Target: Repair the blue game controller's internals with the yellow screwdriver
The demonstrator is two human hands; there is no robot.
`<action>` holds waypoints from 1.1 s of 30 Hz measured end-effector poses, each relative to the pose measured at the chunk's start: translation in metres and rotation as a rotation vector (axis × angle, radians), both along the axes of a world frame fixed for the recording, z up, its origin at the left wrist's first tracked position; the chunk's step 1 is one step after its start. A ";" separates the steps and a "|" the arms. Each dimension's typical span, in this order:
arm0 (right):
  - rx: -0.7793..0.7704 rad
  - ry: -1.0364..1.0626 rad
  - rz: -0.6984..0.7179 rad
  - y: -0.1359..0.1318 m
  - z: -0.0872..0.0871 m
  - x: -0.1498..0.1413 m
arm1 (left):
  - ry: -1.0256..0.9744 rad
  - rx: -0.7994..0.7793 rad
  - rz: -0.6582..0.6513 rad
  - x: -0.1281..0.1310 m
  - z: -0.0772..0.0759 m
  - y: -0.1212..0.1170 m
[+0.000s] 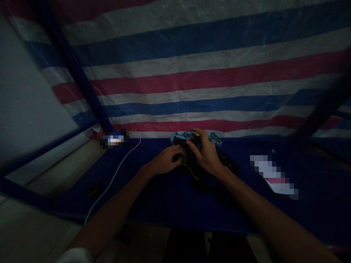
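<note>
You are curling left hand (pixel 172 159) at dark device (pixel 189 159), grip unclear; right hand (pixel 206 151) is gripping yellow-marked tool (pixel 197 134), device lying near far edge of bench (pixel 164 208).

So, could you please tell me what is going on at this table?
A person is working bare-handed at a dark blue table. The left hand is at a dark object in the middle, and the right hand seems to hold a small black-and-yellow thing close by; it is too dark to tell what either is. A light-blue patterned piece lies behind them, and a white cable runs at the left.
</note>
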State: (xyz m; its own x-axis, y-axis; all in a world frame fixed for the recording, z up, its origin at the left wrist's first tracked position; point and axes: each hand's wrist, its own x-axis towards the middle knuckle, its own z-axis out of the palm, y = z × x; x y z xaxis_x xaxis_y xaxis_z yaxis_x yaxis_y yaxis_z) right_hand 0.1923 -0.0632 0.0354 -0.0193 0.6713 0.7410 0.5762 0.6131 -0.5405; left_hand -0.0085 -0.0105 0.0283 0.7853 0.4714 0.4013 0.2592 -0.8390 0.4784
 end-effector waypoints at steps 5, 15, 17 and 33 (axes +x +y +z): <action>0.082 0.035 -0.074 -0.001 0.003 0.003 | -0.007 0.066 0.013 -0.006 -0.002 0.001; 0.088 0.067 -0.137 0.001 0.002 0.007 | -0.143 0.205 0.043 -0.021 -0.036 0.003; 0.059 0.094 -0.152 0.001 0.001 0.008 | -0.114 0.221 0.056 -0.022 -0.038 0.005; 0.088 0.032 -0.188 0.003 -0.004 0.007 | 0.038 0.237 0.014 -0.026 -0.034 0.006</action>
State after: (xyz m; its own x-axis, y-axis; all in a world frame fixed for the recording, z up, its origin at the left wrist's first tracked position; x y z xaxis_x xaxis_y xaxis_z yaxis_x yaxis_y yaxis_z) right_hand 0.1995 -0.0604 0.0315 0.1244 0.5937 0.7950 0.6683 0.5421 -0.5094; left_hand -0.0341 -0.0050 -0.0055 0.7962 0.3784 0.4720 0.2855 -0.9229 0.2583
